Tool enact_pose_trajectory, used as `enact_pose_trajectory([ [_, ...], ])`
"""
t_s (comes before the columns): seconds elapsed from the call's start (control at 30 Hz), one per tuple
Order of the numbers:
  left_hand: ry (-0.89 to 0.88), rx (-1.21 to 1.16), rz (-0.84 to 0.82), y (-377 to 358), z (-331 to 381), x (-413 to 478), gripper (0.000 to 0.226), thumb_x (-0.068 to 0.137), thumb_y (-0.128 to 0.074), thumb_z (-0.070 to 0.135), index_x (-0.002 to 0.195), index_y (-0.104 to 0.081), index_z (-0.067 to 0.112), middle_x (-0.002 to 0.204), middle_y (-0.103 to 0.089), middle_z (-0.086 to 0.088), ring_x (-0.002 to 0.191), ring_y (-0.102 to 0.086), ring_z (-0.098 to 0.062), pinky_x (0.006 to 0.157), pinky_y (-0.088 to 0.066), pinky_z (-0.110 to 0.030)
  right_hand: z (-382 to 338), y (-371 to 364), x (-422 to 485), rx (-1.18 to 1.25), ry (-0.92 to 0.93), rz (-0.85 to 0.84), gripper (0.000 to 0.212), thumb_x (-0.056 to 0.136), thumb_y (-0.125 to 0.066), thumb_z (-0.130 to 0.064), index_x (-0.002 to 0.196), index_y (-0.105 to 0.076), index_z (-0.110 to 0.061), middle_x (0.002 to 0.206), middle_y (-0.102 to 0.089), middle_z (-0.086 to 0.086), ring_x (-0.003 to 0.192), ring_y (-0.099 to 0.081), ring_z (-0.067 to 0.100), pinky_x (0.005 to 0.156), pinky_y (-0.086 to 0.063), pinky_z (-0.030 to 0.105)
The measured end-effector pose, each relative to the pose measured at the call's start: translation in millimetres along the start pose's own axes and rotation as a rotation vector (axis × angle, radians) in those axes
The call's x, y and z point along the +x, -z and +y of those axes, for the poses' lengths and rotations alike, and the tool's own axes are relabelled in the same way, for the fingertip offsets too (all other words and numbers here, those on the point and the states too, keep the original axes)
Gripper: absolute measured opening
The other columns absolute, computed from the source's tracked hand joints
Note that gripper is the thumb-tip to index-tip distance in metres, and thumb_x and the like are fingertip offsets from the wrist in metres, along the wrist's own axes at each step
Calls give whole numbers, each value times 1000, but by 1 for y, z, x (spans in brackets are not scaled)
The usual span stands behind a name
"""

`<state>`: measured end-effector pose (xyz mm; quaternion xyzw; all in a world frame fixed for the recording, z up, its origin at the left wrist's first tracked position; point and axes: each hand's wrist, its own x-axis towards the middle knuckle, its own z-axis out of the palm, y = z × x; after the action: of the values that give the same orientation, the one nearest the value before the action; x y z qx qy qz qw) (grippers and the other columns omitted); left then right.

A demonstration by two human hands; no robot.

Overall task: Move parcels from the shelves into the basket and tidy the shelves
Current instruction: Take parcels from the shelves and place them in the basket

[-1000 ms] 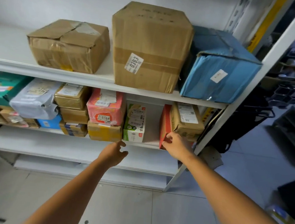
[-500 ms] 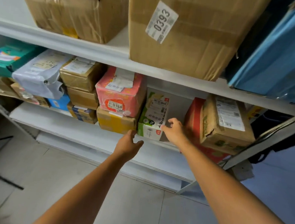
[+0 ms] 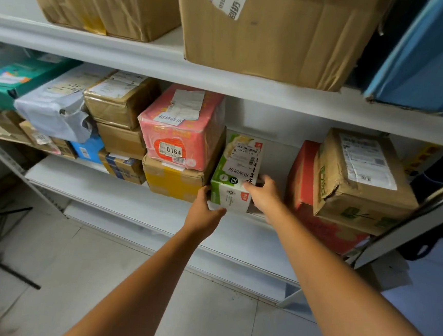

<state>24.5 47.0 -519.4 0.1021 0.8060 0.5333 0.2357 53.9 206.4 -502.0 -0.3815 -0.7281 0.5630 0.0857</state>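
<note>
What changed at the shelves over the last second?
The right hand left the flat red box and moved left to the right side of the green-and-white carton; the left hand came forward from hovering to grip its lower left corner. Both now hold it. The carton still stands on the shelf beside the pink parcel; the other parcels are unmoved.

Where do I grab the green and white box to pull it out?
Take the green and white box by its two side faces at the front lower end, coming straight from the front. It stands upright and narrow; the yellow box sits close on its left, a gap lies on its right. The left hand and right hand hold it there.
</note>
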Motion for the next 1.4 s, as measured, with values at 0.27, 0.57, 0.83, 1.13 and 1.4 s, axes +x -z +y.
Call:
enact_pose_trajectory([
  [0.27, 27, -52, 45, -6, 9, -6, 39, 91, -67, 27, 120, -45, 13, 122, -63, -5, 100, -61, -18, 79, -50, -26, 9, 22, -13, 26, -49, -22, 33, 89, -67, -14, 118, -54, -17, 114, -66, 4, 85, -67, 17, 58, -52, 24],
  [0.57, 64, -141, -55, -10, 14, -6, 45, 91, -67, 29, 129, -45, 23, 119, -66, -10, 95, -68, -18, 64, -52, -21, 17, 20, -22, 51, -88, -28, 36, 89, -68, -31, 119, -54, -14, 101, -67, 1, 77, -67, 14, 49, -49, 20],
  [0.83, 170, -318, -177, -3, 17, -10, 64, 86, -73, 12, 139, -39, 23, 120, -66, -7, 89, -68, -11, 57, -53, -19, 15, 21, -24, 129, -118, -111, 30, 100, -53, -29, 130, -54, -25, 98, -71, 1, 71, -64, 13, 52, -44, 24],
  [1.13, 173, -296, -353, 22, 24, -62, 73, 87, -70, 4, 148, -35, 25, 117, -71, -6, 100, -69, -17, 61, -58, -23, 13, 35, -84, 172, -160, -103, 56, 96, -62, -22, 147, -38, -21, 121, -65, 2, 82, -67, 8, 56, -50, 23],
  [1.4, 155, -306, -378, 72, 36, -134, 64, 85, -75, 16, 138, -43, 31, 118, -65, -8, 98, -69, -19, 65, -59, -27, -22, 46, -181, 127, -194, -104, 61, 91, -67, -19, 144, -38, -28, 94, -67, -10, 83, -66, 10, 64, -49, 31],
])
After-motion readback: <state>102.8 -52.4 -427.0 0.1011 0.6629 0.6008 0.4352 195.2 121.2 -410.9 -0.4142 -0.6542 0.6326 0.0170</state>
